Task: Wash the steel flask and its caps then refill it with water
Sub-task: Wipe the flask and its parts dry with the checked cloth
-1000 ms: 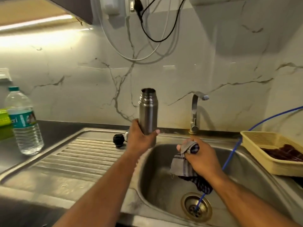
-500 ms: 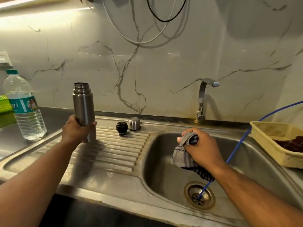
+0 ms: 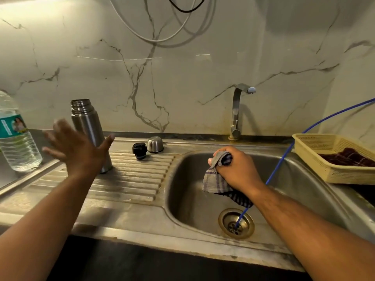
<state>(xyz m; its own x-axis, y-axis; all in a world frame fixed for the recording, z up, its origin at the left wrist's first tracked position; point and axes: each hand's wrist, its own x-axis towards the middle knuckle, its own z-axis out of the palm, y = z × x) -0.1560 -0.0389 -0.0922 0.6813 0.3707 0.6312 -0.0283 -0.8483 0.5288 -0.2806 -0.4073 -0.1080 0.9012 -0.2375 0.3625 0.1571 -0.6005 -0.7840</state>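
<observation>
Left hand [image 3: 79, 151]: fingers spread, empty, left of basin [image 3: 188, 199], beside uncapped flask [image 3: 87, 126] upright on ribbed drainer. Right hand [image 3: 237, 169]: clenched round cloth [image 3: 215, 181] over basin. Black cap [image 3: 139, 150], steel cap [image 3: 155, 144]: left of basin, at back. Risk: stray knock tipping flask on ribs.

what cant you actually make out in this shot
Head view only:
Left hand: motion-blurred; whether its fingers touch the flask is unclear.
Flask interior: mouth seen side-on, so contents are hidden.
Water bottle: top and left side cut off by the frame's left edge.
Cloth: bunched inside the right hand, which hides much of it.
Basket: right end cut off by the right edge.
</observation>
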